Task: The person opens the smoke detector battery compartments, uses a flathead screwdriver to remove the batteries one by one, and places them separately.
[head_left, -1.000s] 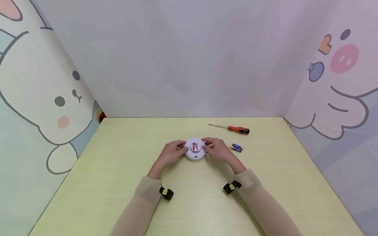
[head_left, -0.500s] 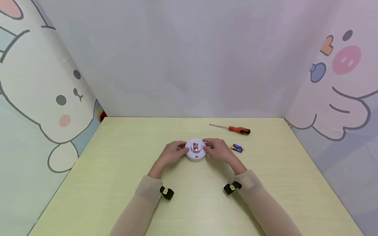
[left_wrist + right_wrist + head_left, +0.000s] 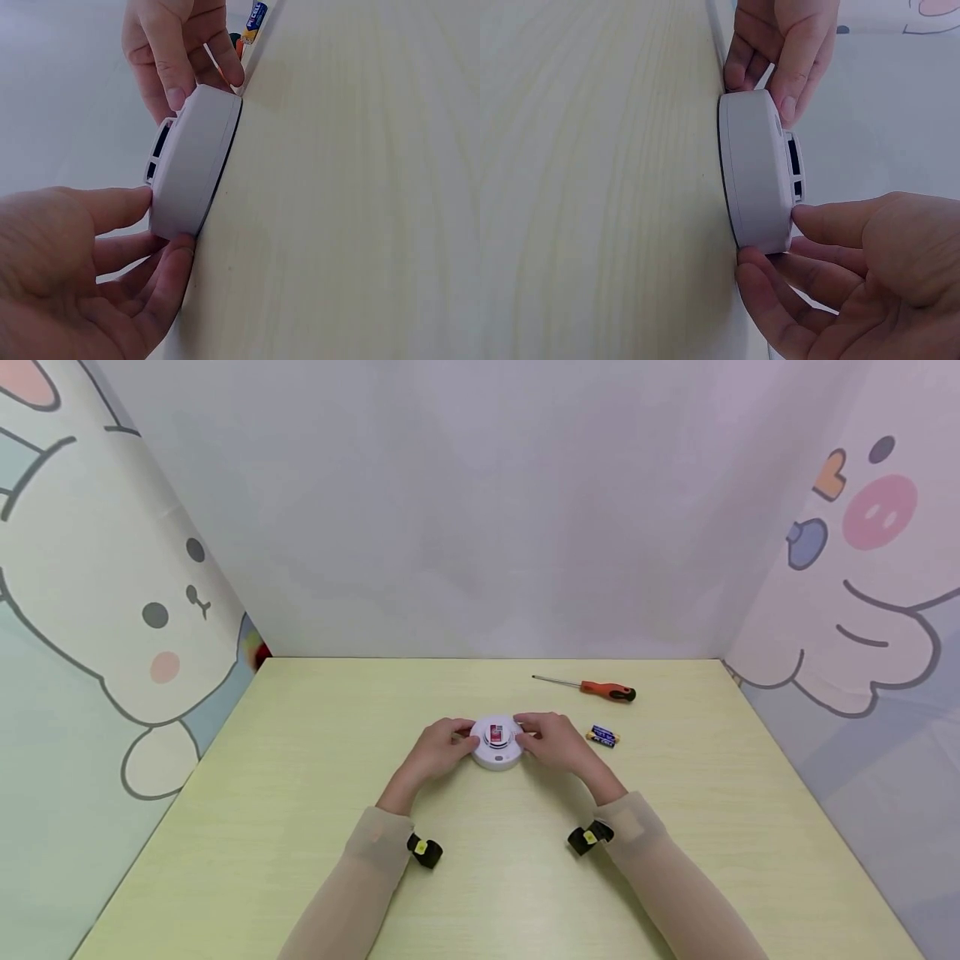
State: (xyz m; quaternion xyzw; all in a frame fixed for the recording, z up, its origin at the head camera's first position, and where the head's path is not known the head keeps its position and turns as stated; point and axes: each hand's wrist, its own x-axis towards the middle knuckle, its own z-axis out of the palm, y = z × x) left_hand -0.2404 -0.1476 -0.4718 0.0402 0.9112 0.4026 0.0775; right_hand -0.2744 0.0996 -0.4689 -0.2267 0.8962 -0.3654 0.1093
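Note:
A round white smoke detector (image 3: 498, 758) with a raised vented centre and a red-and-white label lies label up on the table, its base on or very near the surface. My left hand (image 3: 438, 747) grips its left rim, thumb on the top face and fingers around the side. Opposite, my right hand (image 3: 553, 741) holds the right rim in the same way. In the left wrist view the thumb of my left hand (image 3: 82, 277) presses beside the vents of the detector (image 3: 191, 161). The right wrist view shows my right hand (image 3: 870, 270) pinching the detector's edge (image 3: 754, 172).
Two blue-and-yellow batteries (image 3: 603, 737) lie side by side just right of my right hand. Farther back rests a screwdriver (image 3: 607, 692) with an orange and black handle, its shaft pointing left. A pale wall cloth (image 3: 480, 527) stands behind the wooden table (image 3: 300, 735).
Both hands keep their hold on the smoke detector, and it stays in place. The whole view has shifted very slightly; batteries and screwdriver lie as before.

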